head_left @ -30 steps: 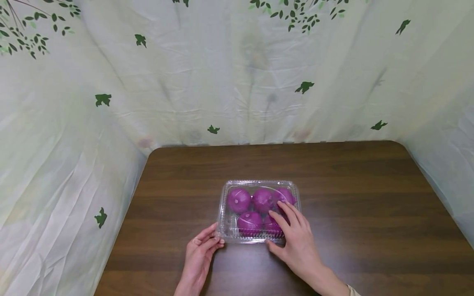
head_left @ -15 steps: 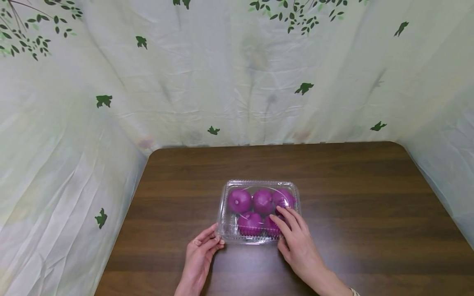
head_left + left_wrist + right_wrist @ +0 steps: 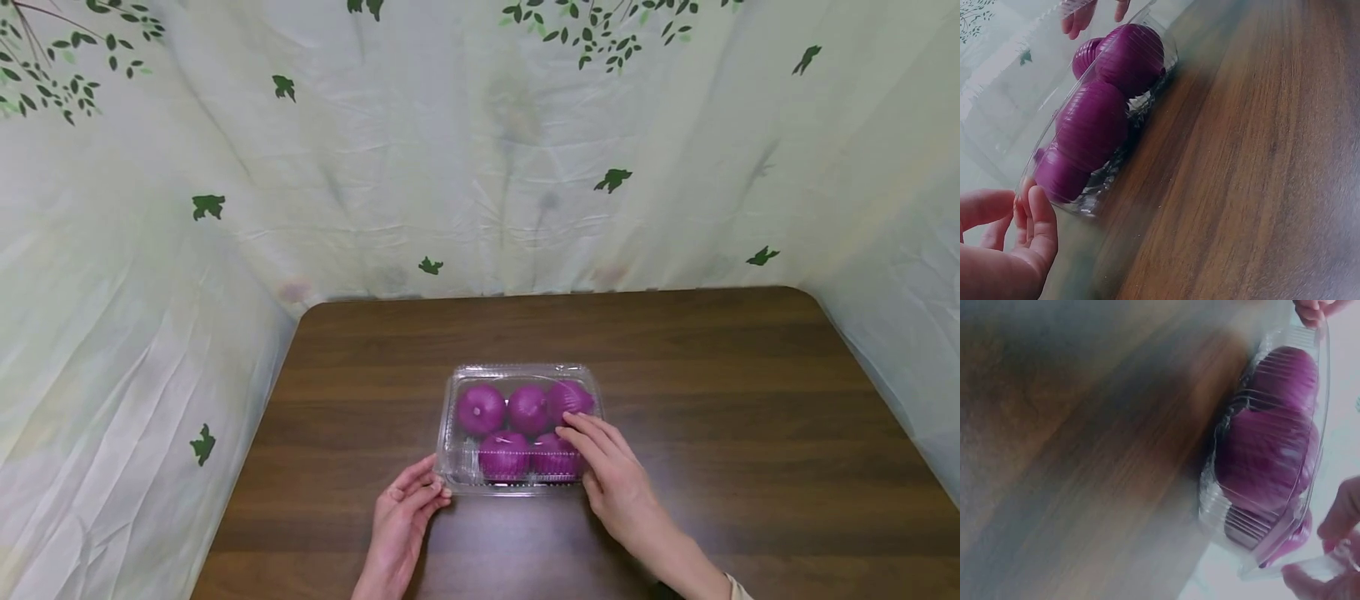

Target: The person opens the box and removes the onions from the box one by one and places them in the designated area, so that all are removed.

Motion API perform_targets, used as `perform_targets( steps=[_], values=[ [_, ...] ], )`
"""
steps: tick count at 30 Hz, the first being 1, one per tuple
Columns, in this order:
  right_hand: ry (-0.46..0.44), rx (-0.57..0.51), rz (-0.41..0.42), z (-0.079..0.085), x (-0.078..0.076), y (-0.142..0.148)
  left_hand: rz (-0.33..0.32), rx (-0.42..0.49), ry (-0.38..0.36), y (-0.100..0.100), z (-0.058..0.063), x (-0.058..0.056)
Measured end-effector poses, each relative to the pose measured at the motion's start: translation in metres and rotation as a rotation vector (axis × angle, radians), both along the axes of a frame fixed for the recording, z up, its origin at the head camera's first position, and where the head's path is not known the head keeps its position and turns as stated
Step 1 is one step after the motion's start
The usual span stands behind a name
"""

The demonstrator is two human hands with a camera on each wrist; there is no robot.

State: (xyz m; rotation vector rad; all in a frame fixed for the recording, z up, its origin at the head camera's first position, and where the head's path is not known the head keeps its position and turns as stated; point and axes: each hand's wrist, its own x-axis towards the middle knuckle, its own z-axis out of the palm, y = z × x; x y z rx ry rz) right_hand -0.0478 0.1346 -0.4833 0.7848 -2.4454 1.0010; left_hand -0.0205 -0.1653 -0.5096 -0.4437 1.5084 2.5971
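Observation:
A clear plastic clamshell box point(image 3: 517, 490) holding several red onions point(image 3: 481, 409) sits on the table. My left hand point(image 3: 401, 521) pinches the box rim at its near left corner; the left wrist view shows thumb and fingers on the thin edge. My right hand point(image 3: 618, 479) is at the near right side, with its fingers over the lid point(image 3: 517, 453) and its thumb at the front edge. In the right wrist view, a strip of clear plastic lies between the right fingers point(image 3: 1341, 515). The lid's ridged front edge point(image 3: 1072, 7) stands apart from the tray rim.
The brown wooden table point(image 3: 712, 375) extends around the box on all sides. Pale curtains point(image 3: 487, 167) with green leaf and bird prints hang behind it and along both sides.
My right thumb and hand have moved right along the front edge towards the right corner. The lid's ridged front line has shifted up. The left hand keeps its grip.

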Motion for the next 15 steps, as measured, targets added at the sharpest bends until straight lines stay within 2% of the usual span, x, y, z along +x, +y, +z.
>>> perform_targets(
  steps=[5, 8, 12, 15],
  values=[
    [-0.004, 0.006, 0.042, 0.003, -0.003, 0.005, -0.006, -0.046, -0.011, 0.000, 0.002, 0.000],
    [0.025, -0.024, 0.064, 0.006, -0.007, 0.008, -0.016, -0.118, 0.003, 0.001, 0.002, -0.001],
    [0.005, -0.034, 0.071, 0.010, -0.010, 0.014, -0.037, -0.307, 0.056, 0.003, 0.005, -0.002],
    [-0.041, -0.029, 0.060, 0.012, -0.012, 0.017, -0.059, -0.529, 0.135, 0.003, 0.006, -0.003]
  ],
)
